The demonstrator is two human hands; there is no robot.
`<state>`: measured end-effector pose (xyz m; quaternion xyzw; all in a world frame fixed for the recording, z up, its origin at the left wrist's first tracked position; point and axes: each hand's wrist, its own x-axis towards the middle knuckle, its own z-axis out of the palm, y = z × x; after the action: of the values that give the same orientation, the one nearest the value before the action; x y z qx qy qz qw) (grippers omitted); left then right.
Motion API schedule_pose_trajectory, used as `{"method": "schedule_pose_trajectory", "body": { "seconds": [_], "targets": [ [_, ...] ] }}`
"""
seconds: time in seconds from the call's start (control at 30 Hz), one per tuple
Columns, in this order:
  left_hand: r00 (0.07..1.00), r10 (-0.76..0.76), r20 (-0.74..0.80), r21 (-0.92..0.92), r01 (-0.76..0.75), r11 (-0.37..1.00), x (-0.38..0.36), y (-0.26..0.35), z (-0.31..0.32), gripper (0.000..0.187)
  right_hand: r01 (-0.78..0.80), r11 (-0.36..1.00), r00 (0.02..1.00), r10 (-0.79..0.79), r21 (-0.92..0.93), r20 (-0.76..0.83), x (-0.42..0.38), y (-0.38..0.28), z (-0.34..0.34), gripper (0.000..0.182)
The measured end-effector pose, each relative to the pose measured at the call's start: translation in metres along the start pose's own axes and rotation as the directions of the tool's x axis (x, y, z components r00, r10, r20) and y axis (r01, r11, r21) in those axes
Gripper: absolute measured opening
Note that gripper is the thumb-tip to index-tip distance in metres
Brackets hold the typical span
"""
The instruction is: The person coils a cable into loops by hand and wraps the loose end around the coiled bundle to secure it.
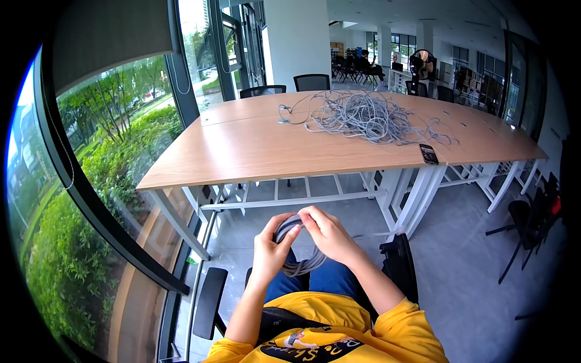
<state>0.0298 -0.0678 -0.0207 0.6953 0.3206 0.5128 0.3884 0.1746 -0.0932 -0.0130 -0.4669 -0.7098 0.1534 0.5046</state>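
Above my lap is a coil of grey cable [310, 264], wound in several loops. My left hand [270, 249] is closed round the coil's left side, with the thumb lying over the loops. At the top of the coil, the bent fingers of my right hand [328, 233] pinch the cable close to my left fingertips. A thin stretch of cable seems to run off to the right past my right wrist. On the table, a large tangled heap of grey cable [363, 118] lies with loose ends spread to both sides.
The wooden table [242, 145] stands in front of me on white legs. A phone [428, 153] lies near its front edge. My chair's armrests [210, 302] flank me. Windows run along the left. Black chairs [525, 221] stand at the right, and a person sits far back.
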Motion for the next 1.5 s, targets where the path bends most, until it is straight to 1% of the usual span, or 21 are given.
{"method": "schedule_pose_trajectory", "body": {
  "seconds": [0.07, 0.13, 0.17, 0.27, 0.37, 0.53, 0.6, 0.67, 0.73, 0.83, 0.87, 0.97, 1.07, 1.13, 1.2, 1.27, 1.33, 1.37, 1.4, 1.47, 1.5],
  "targets": [
    [1.000, -0.005, 0.001, 0.011, 0.005, 1.000, 0.002, 0.000, -0.003, 0.027, 0.098, 0.995, 0.990, -0.097, 0.008, -0.099, 0.000, 0.002, 0.001, 0.020],
    [0.976, -0.212, 0.044, -0.225, 0.216, 0.950, 0.004, 0.004, -0.009, 0.030, 0.162, 0.984, 0.970, -0.172, -0.069, -0.169, -0.001, -0.009, 0.000, 0.022],
    [0.986, -0.164, 0.020, -0.229, 0.164, 0.959, 0.004, 0.002, -0.007, 0.030, 0.219, 0.964, 0.940, -0.250, -0.151, -0.233, -0.002, -0.013, 0.000, 0.025],
    [0.985, -0.166, 0.044, -0.234, 0.171, 0.957, 0.005, -0.002, -0.009, 0.031, 0.263, 0.921, 0.951, -0.298, -0.288, -0.087, -0.005, -0.009, -0.001, 0.029],
    [0.988, -0.150, 0.036, -0.353, 0.153, 0.923, 0.003, 0.002, -0.007, 0.034, 0.269, 0.909, 0.945, -0.313, -0.317, -0.095, -0.005, -0.008, 0.001, 0.030],
    [0.984, -0.161, 0.081, -0.365, 0.180, 0.914, 0.003, 0.002, -0.009, 0.039, 0.309, 0.850, 0.934, -0.355, -0.428, -0.032, -0.003, -0.003, -0.001, 0.038],
    [0.979, -0.170, 0.108, -0.351, 0.198, 0.915, 0.004, 0.003, -0.010, 0.041, 0.346, 0.810, 0.908, -0.416, -0.473, -0.049, -0.001, -0.008, -0.003, 0.050],
    [0.975, -0.193, 0.111, -0.595, 0.221, 0.773, 0.004, 0.004, -0.009, 0.047, 0.296, 0.793, 0.910, -0.403, -0.532, -0.093, -0.001, -0.011, -0.001, 0.055],
    [0.974, -0.200, 0.104, -0.607, 0.221, 0.763, 0.004, 0.003, -0.009, 0.052, 0.248, 0.773, 0.910, -0.392, -0.584, -0.133, 0.000, -0.011, -0.001, 0.060],
    [0.966, -0.209, 0.152, -0.642, 0.257, 0.723, 0.004, 0.001, -0.013, 0.053, 0.077, 0.805, 0.979, -0.172, -0.588, -0.106, 0.000, -0.002, -0.003, 0.056],
    [0.966, -0.208, 0.152, -0.642, 0.256, 0.722, 0.005, 0.001, -0.013, 0.053, 0.078, 0.804, 0.979, -0.172, -0.589, -0.106, 0.001, -0.002, -0.005, 0.056],
    [0.985, -0.061, 0.161, -0.339, 0.113, 0.934, 0.009, -0.004, -0.017, 0.044, 0.041, 0.857, 0.995, -0.084, -0.514, -0.062, 0.001, 0.000, -0.007, 0.047],
    [0.964, -0.099, 0.245, -0.245, 0.161, 0.956, 0.011, -0.011, -0.024, 0.039, 0.059, 0.908, 0.998, -0.067, -0.414, -0.006, 0.000, 0.006, -0.009, 0.039],
    [0.967, -0.125, 0.224, -0.314, 0.193, 0.930, 0.012, -0.008, -0.025, 0.036, 0.060, 0.922, 0.993, -0.014, -0.384, 0.121, -0.001, 0.005, -0.011, 0.035],
    [0.954, -0.163, 0.250, -0.120, 0.197, 0.973, 0.012, -0.004, -0.027, 0.045, 0.108, 0.915, 0.983, -0.040, -0.389, 0.179, -0.001, 0.007, -0.010, 0.035],
    [0.959, -0.066, 0.274, -0.048, 0.082, 0.995, 0.010, -0.002, -0.019, 0.049, 0.157, 0.907, 0.969, -0.066, -0.392, 0.237, -0.001, 0.007, -0.009, 0.035],
    [0.965, -0.120, 0.235, -0.026, 0.129, 0.991, 0.008, 0.005, -0.019, 0.047, 0.170, 0.928, 0.976, -0.112, -0.333, 0.185, -0.001, -0.004, -0.008, 0.041],
    [0.965, -0.118, 0.234, -0.027, 0.127, 0.991, 0.009, 0.003, -0.018, 0.047, 0.228, 0.912, 0.973, -0.229, -0.341, 0.039, -0.003, -0.015, -0.008, 0.039],
    [0.979, -0.136, 0.152, -0.113, 0.154, 0.982, 0.010, -0.001, -0.017, 0.046, 0.232, 0.911, 0.972, -0.232, -0.342, 0.040, -0.003, -0.021, -0.012, 0.039],
    [0.983, -0.173, 0.066, -0.185, 0.182, 0.966, 0.010, -0.006, -0.019, 0.044, 0.359, 0.914, 0.898, -0.394, -0.192, -0.197, -0.006, -0.027, -0.024, 0.030],
    [0.982, -0.174, 0.067, -0.173, 0.183, 0.968, 0.011, -0.003, -0.021, 0.045, 0.298, 0.951, 0.864, -0.305, -0.080, -0.400, -0.008, -0.032, -0.029, 0.022]
  ]
}}
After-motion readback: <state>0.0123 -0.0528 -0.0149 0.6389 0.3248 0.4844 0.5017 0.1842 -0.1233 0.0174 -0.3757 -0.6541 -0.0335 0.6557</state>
